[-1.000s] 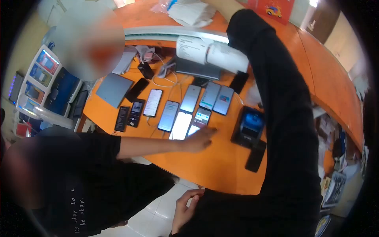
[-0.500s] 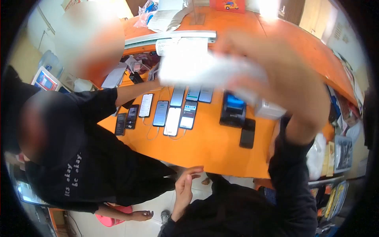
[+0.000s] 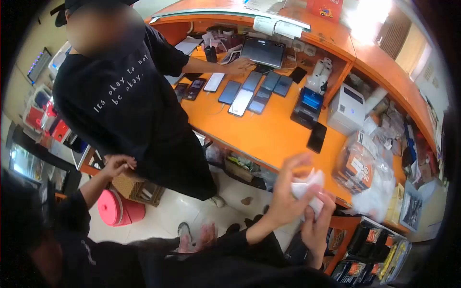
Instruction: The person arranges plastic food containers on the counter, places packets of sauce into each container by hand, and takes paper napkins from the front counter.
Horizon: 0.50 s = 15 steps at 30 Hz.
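Observation:
My left hand (image 3: 284,198) is at the desk's front edge, its upper fingers blurred and its thumb pressed on a crumpled piece of white paper (image 3: 302,188). Just right of it and lower, my right hand (image 3: 318,224) pinches the same paper from the other side. Behind them, several phones (image 3: 241,102) lie in a group on the orange desk (image 3: 269,139), some with lit screens. A dark phone (image 3: 317,138) lies nearer, beside a black device with a blue screen (image 3: 307,106).
A co-worker (image 3: 129,91) stands at the left, one hand behind the phones. Another person's hand (image 3: 119,164) shows lower left, above a pink bucket (image 3: 120,207). Right of the desk are a white printer (image 3: 346,109), an orange-and-white box (image 3: 354,165) in plastic, and a packet rack (image 3: 370,249).
The view has swung. My right arm has come back from over the counter, where white paper was blurred in hand, and both hands now meet around crumpled paper. The co-worker stands more upright.

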Tool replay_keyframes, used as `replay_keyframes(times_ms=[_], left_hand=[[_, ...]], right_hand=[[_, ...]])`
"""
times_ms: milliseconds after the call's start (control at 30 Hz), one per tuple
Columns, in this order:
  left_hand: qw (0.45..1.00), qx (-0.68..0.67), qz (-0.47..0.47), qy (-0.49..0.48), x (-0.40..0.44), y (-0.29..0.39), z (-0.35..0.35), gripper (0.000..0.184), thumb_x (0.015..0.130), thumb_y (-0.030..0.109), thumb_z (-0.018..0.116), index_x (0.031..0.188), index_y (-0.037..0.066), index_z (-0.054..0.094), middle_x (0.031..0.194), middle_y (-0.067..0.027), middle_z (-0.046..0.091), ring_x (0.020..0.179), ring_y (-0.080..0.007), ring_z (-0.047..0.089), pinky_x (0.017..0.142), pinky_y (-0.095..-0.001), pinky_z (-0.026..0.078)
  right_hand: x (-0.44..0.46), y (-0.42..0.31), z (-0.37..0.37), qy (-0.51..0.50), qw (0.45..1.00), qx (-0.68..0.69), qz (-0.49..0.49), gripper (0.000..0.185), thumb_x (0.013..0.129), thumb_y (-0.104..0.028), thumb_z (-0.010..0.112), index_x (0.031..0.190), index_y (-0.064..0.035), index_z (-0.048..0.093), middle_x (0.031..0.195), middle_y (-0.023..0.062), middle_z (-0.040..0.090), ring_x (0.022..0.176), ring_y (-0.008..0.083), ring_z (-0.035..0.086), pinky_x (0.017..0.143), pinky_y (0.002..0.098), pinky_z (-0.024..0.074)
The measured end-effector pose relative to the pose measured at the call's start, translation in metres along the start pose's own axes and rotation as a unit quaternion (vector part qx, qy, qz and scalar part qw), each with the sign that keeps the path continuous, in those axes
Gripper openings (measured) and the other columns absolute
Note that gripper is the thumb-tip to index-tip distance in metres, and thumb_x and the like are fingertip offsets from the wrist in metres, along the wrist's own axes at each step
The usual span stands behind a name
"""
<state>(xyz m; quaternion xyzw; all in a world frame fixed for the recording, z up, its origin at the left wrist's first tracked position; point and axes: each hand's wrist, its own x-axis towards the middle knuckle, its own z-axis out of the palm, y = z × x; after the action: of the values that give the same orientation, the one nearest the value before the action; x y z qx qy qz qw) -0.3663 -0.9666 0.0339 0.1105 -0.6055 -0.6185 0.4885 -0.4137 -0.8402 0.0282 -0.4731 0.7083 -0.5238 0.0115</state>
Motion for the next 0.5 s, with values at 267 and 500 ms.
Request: replay_keyframes(times_ms=[267, 500], left_hand=[[0.977, 0.198, 0.072, 0.002, -0.066, -0.011, 0.090, 0.021, 0.096, 0.017, 0.055, 0.104, -0.002, 0.061, 0.103, -0.0140, 0.063, 0.096, -0.0236, 0.058, 0.087, -0.0344, 0.044], [0.978, 0.154, -0.063, 0.129, -0.132, -0.013, 0.178, 0.038, 0.094, 0.020, 0.060, 0.124, 0.000, 0.050, 0.120, -0.0135, 0.045, 0.105, -0.0203, 0.049, 0.090, -0.0330, 0.042]], right_hand=[[-0.037, 0.080, -0.100, -0.092, 0.968, 0.212, 0.100, 0.059, 0.095, -0.036, 0.054, 0.136, 0.0014, 0.033, 0.133, 0.0185, 0.040, 0.122, 0.0253, 0.041, 0.102, 0.0385, 0.0329], [-0.049, 0.121, -0.164, -0.166, 0.963, 0.205, 0.056, 0.062, 0.098, -0.054, 0.036, 0.116, 0.0045, 0.048, 0.104, 0.0147, 0.047, 0.094, 0.0233, 0.049, 0.084, 0.0347, 0.0387]])
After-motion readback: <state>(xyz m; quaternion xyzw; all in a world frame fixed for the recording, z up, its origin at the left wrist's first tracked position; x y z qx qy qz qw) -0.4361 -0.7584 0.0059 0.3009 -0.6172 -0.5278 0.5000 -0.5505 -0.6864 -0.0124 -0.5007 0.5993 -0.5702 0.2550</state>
